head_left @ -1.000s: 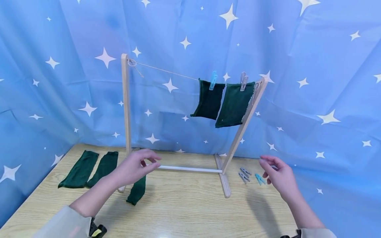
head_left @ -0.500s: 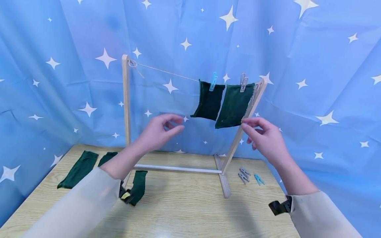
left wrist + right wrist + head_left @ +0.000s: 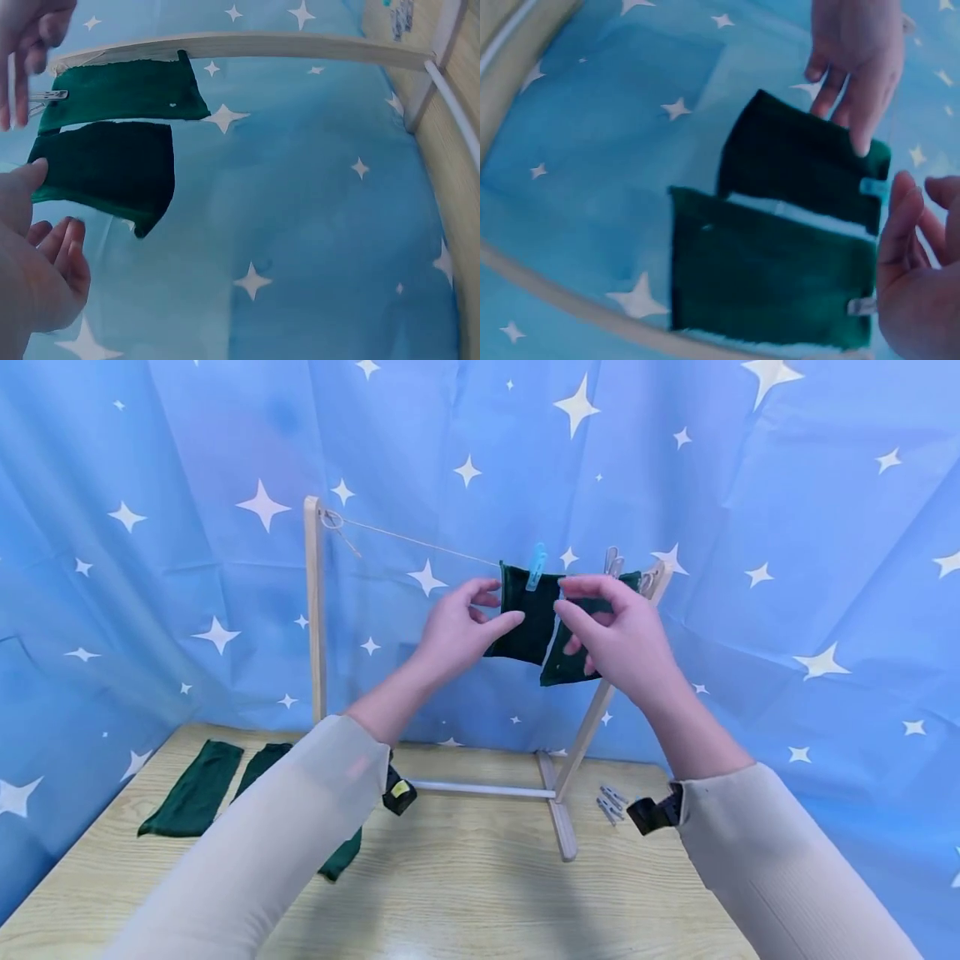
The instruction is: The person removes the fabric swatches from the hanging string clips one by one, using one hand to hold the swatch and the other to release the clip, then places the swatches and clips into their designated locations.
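Observation:
Two dark green cloths hang from a string on a wooden frame. The left cloth [image 3: 528, 631] is held by a light blue clothespin [image 3: 536, 568], the right cloth [image 3: 566, 662] by a grey clothespin [image 3: 613, 562]. My left hand [image 3: 468, 627] is at the left cloth's side edge, thumb and fingers apart, holding nothing. My right hand [image 3: 618, 627] is raised in front of the right cloth, covering part of it, with thumb and fingers loosely bent and no object between them. In the right wrist view, the left thumb overlaps the left cloth [image 3: 795, 150]; contact is unclear.
Several green cloths, such as one at far left [image 3: 195, 789], lie on the wooden table [image 3: 465, 893], partly behind my left sleeve. Grey clothespins [image 3: 611, 804] lie near the frame's right foot [image 3: 561, 827]. The frame's left post [image 3: 315, 618] stands near the starry blue curtain [image 3: 405, 435].
Both hands have risen from low over the table to the hanging cloths, the left moving right and the right moving left. The blue clothespin on the table is now hidden from view.

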A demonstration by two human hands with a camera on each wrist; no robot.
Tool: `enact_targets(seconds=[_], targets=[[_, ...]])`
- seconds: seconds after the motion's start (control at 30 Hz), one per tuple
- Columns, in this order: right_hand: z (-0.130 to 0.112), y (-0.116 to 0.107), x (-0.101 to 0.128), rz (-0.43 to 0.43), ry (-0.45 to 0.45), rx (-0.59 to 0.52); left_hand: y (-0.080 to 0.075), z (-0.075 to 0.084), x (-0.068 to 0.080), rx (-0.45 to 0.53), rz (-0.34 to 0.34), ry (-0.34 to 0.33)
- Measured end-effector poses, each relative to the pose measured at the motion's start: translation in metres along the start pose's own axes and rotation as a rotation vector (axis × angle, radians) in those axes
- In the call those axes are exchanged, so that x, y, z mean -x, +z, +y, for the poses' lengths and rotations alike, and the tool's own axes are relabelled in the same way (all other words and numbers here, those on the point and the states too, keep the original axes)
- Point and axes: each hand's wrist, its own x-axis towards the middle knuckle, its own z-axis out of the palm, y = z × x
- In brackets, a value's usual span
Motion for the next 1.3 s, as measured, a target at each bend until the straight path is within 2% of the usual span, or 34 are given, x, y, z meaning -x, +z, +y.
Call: enact_targets(seconds=[0.2,0.37,0.53,0.83,1.03,1.17,1.3], targets=[[-0.023,0.009,-0.022,0.011,-0.026,0.063,0.007,-0.002,-0.01,0.151,0.07,-0.003],[-0.029,0.014,-0.039,-0.023,0.014,0.062,0.007,-0.007,-0.013,0.271,0.065,-0.037],[-0.027,0.022,-0.049,-0.051,0.05,0.057,0.006,-0.009,-0.012,0.269,0.05,-0.068],[-0.033,0.022,-0.052,-0.002,0.067,0.075,0.004,-0.002,-0.017,0.251,0.001,-0.047],[-0.037,0.016,-0.051,-0.009,0.091,0.089,0.002,0.002,-0.014,0.277,-0.027,-0.039],[-0.039,0.014,-0.048,0.002,0.081,0.1,0.0,0.002,-0.012,0.292,-0.048,-0.034],[-0.04,0.014,-0.043,0.052,0.047,0.092,-0.002,0.001,-0.01,0.303,-0.064,-0.031]])
